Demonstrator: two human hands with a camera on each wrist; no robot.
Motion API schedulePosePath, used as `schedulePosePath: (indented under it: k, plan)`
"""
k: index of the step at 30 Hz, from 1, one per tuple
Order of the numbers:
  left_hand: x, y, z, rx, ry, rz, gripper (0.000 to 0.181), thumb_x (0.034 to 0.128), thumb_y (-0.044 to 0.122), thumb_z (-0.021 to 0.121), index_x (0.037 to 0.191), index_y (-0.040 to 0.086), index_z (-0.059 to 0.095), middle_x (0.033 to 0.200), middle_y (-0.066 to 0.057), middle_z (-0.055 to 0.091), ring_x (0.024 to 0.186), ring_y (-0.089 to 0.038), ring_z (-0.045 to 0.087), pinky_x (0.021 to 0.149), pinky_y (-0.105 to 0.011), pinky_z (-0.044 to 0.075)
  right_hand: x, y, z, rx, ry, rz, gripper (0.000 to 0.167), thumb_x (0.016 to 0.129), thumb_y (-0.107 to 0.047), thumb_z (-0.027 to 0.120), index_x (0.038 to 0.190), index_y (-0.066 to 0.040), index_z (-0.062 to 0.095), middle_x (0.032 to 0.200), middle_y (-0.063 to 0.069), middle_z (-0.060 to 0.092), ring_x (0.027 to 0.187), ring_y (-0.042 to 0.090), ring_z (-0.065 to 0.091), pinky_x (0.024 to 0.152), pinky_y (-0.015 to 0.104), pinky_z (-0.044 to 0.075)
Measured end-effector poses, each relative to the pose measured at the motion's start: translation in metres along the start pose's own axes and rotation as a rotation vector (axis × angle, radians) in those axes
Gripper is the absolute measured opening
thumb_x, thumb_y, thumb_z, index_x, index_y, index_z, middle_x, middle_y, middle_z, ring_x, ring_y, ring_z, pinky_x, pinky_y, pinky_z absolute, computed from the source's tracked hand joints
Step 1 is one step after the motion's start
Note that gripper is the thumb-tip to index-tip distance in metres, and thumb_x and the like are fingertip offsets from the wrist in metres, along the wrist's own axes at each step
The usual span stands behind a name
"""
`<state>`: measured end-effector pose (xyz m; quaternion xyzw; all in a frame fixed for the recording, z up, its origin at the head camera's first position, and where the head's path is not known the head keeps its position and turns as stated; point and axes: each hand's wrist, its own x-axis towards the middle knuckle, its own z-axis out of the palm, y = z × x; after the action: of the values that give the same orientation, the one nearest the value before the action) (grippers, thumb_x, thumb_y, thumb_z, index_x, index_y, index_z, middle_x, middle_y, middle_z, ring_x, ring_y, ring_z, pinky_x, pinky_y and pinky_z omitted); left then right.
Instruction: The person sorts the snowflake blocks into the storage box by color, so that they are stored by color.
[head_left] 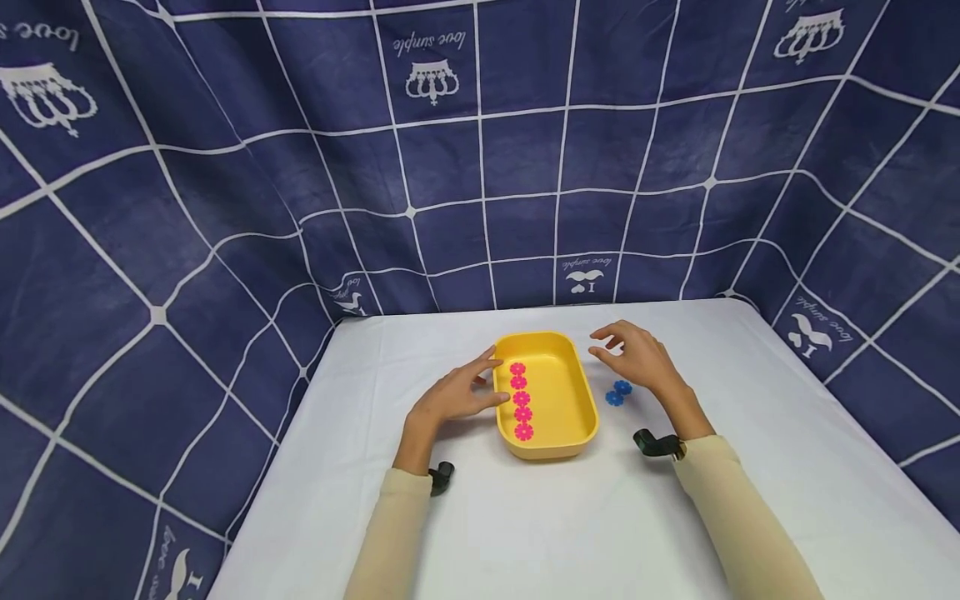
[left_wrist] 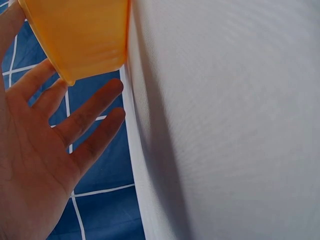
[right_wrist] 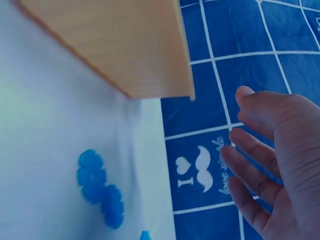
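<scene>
A yellow plastic tray [head_left: 551, 451] sits on the white table. Along its left side, inside, runs a column of several pink flower-shaped pieces [head_left: 521, 398]. My left hand [head_left: 454, 395] is at the tray's left rim, its fingers spread and fairly straight, the thumb reaching over the edge. In the left wrist view the tray's outer wall [left_wrist: 87, 40] is beside the thumb and fingers. To the right of the tray my right hand [head_left: 637, 357] hovers with loosely bent fingers and nothing between them. Below it lie blue flower-shaped pieces [head_left: 615, 398], also seen in the right wrist view [right_wrist: 91, 176].
White cloth covers the table [head_left: 480, 533]. A dark blue curtain [head_left: 517, 158] with white grid lines stands behind it and at both sides. Black wrist-worn devices [head_left: 657, 443] sit at the cuffs of both beige sleeves.
</scene>
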<state>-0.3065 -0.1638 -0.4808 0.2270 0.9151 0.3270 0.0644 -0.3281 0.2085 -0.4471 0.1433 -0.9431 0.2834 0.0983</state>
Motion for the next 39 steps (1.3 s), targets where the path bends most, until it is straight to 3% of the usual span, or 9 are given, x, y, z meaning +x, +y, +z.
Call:
schedulePosePath:
  k: [11,22,39]
  plan:
    - [0.002,0.001,0.000,0.015,0.002,-0.029,0.085,0.0901,0.072,0.072,0.161,0.029,0.052,0.175,0.024,0.025,0.129,-0.018,0.065,0.111,-0.051,0.050,-0.024,0.013,0.005,0.035,0.022,0.100,0.039,0.100,-0.034,0.080,0.130,-0.010,0.077,0.129,0.016,0.072,0.113,0.042,0.068,0.095,0.060,0.057]
    - [0.002,-0.001,0.001,0.018,0.006,-0.026,0.085,0.0913,0.070,0.072,0.162,0.027,0.051,0.175,0.023,0.024,0.128,-0.018,0.065,0.110,-0.051,0.051,-0.041,0.024,0.011,0.129,0.085,0.127,0.039,0.101,-0.036,0.078,0.129,-0.010,0.076,0.130,0.018,0.071,0.115,0.040,0.066,0.100,0.061,0.055]
    - [0.002,-0.001,0.001,0.034,0.000,-0.020,0.085,0.0921,0.069,0.072,0.162,0.026,0.051,0.175,0.022,0.025,0.127,-0.016,0.065,0.109,-0.050,0.052,-0.052,0.032,0.020,0.130,0.058,0.126,0.039,0.101,-0.034,0.079,0.130,-0.009,0.076,0.129,0.017,0.071,0.114,0.040,0.065,0.100,0.061,0.054]
